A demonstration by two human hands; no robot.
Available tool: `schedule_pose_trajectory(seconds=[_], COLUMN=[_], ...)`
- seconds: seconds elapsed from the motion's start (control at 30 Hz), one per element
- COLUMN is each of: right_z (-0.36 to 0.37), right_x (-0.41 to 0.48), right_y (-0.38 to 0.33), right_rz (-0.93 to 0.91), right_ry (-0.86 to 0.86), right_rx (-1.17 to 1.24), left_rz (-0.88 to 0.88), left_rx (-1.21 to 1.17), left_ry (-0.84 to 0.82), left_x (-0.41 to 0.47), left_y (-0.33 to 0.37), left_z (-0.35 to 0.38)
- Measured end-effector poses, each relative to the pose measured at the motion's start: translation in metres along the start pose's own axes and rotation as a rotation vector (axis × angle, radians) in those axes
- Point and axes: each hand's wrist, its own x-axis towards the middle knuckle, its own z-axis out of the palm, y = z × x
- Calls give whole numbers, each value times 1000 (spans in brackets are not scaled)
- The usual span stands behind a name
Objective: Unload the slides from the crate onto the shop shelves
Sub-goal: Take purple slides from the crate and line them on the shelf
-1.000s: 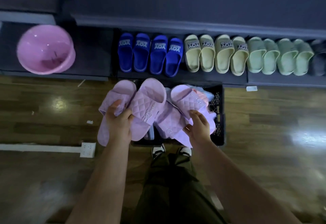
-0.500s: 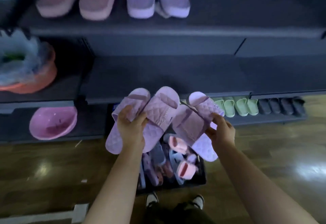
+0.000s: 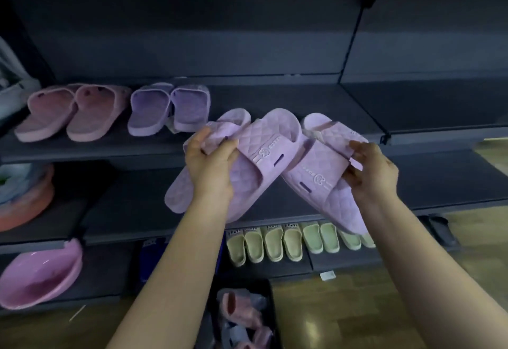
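Head view. Dark grey metal shop shelves (image 3: 275, 101) in several tiers against a dark back panel; wood-look floor (image 3: 343, 307) below, with a bright glare patch. Upper shelf, left: one pink pair of slides (image 3: 74, 112), then just beside it one lilac pair (image 3: 169, 108), toes toward the back panel. Bottom tier: a row of pale yellow and green slides (image 3: 288, 241). Left bay: pink plastic basin (image 3: 41, 277) on the low tier, an orange-rimmed tub (image 3: 24, 197) above it, blurred. On the floor at the bottom edge: black crate (image 3: 264, 293), holding pink and grey-blue slides, some in clear wrap. Left hand (image 3: 210, 170): closed around a lilac quilted pair (image 3: 247, 156), thumb over the straps, held in the air in front of the upper shelf. Right hand (image 3: 371, 173): fingers pinching a second lilac quilted pair (image 3: 321, 173), tilted heel-down, its toe end touching the left-hand pair.
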Motion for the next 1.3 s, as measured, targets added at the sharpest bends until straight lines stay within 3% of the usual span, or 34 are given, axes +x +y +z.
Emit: schedule_pose_trajectory(seconds=[0.13,0.27,0.37,0.73,0.93,1.03,1.13,1.23,1.3], right_z=[-14,-12,-3,39,34,31,40,62,76], right_x=[65,125,163,244,257,249,234,216,201], right_y=[-50,-92,-116,-105,-89,-80,-62,-41,-25], right_rz=[-4,24,59,113,30,-269,-359,-393,-407], right_ry=[-74,-151,-152,-224,-225,-128,-223,-353,-521], right_rx=[1,-15,23,114,-293,-488,-516,-530,-603], left_rz=[-9,22,-7,-67,-131,-208,-230,-108,109], left_rx=[-70,9,-111,-250,-232,-148,0,122,370], left_ry=[79,86,193,164,26,-34,-121,-149,-105], left_x=[12,32,53,123,132,130,116,101,94], left_y=[-24,-48,-57,-88,-95,-87,-72,-59,-53], left_z=[75,137,176,213,200,190,175,153,132])
